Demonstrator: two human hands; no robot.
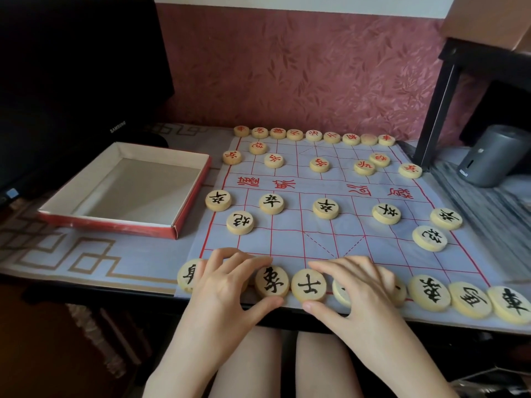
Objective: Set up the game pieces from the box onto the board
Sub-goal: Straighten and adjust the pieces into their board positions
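The cloth board (330, 239) with red grid lines carries round wooden pieces. Red-lettered pieces (319, 164) stand on the far side, black-lettered ones (325, 208) on the near side. My left hand (227, 285) lies over the near row, hiding one piece. Its index fingertip and thumb touch the far and near edges of the elephant piece (271, 281). My right hand (362, 288) lies over two pieces of the same row. Its index finger and thumb sit at the edges of the advisor piece (309, 285). The red-sided cardboard box (184, 208) to the left holds nothing.
A dark monitor (71, 81) stands behind the box at the left. A grey cylinder (488, 156) and a black shelf leg (436, 110) are at the right. The near row sits close to the table's front edge, above my knees.
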